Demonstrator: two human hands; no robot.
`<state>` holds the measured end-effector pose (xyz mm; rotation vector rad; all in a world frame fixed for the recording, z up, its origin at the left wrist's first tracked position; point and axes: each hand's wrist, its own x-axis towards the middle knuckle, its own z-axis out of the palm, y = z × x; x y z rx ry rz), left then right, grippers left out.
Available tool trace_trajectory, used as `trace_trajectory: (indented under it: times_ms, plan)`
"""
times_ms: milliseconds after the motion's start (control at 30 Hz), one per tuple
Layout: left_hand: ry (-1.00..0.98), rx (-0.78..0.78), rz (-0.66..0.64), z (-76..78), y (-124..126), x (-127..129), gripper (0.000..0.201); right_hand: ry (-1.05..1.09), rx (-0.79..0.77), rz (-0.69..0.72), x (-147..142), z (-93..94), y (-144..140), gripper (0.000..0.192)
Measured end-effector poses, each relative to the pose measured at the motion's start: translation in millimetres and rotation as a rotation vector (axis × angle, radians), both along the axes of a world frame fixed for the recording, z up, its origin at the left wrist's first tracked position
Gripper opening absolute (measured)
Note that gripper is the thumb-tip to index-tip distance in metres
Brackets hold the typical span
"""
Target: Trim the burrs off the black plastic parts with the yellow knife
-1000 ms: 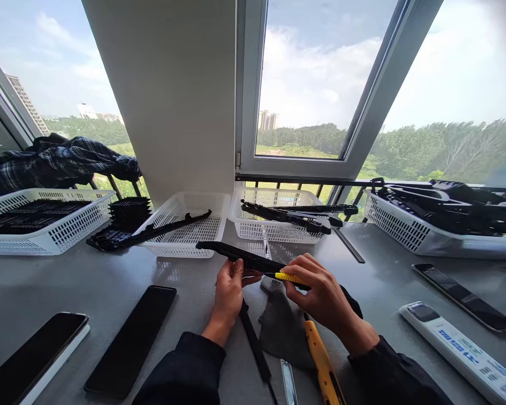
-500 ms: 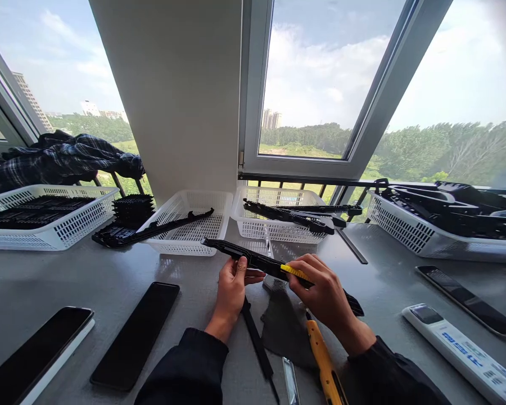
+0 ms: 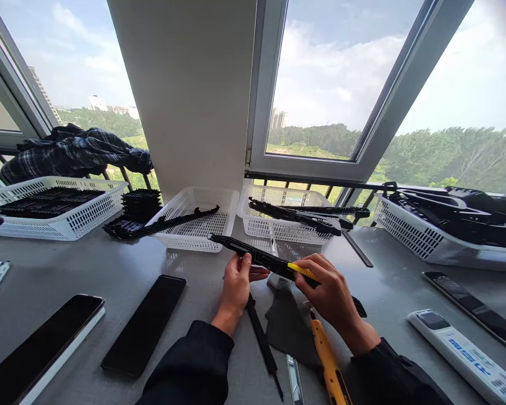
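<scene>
Left hand (image 3: 237, 284) pinches the long black ribbed plastic strip (image 3: 253, 256) near its middle, thumb under, fingers over; strip is held just above the grey table (image 3: 185, 264), far end pointing to 10 o'clock. Right hand (image 3: 329, 292) is closed on a small yellow utility knife (image 3: 302, 272), laid vs. the strip's top edge. Judgement: best w/ a shallow blade angle, stroke away from the left fingers, strip kept steady. At 6 o'clock of the hands: dark grey cloth (image 3: 289, 329), orange-handled tool (image 3: 326, 360), thin black bar (image 3: 259, 334), close under the wrists. White mesh plastic baskets (image 3: 202, 225) at 12, black phones (image 3: 145, 323) at 8, white remote control (image 3: 468, 351) at 4
</scene>
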<state>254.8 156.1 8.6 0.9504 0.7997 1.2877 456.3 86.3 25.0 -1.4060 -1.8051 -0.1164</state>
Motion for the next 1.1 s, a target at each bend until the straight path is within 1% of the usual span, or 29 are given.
trace_trajectory:
  times_ms: [100,233,367,567,1100]
  plan:
    - [-0.007,-0.009,0.008,-0.6,-0.1,0.0,0.057,-0.019,-0.008,0.024,-1.1,0.9,-1.1,0.010]
    - [-0.002,-0.029,0.017,-0.7,-0.3,0.2,0.054,-0.037,-0.024,0.063,-3.1,5.1,-2.8,0.012]
    - [-0.002,-0.037,0.017,0.3,-0.6,0.2,0.052,-0.051,-0.026,0.062,-3.6,7.4,-3.1,0.013]
    - [-0.008,-0.043,0.009,2.1,-0.7,-1.2,0.052,-0.047,-0.022,0.063,-4.2,4.9,-1.5,0.013]
    - [-0.008,-0.029,-0.006,-0.9,1.3,-2.2,0.058,-0.067,0.006,0.081,-9.3,6.3,-3.4,0.013]
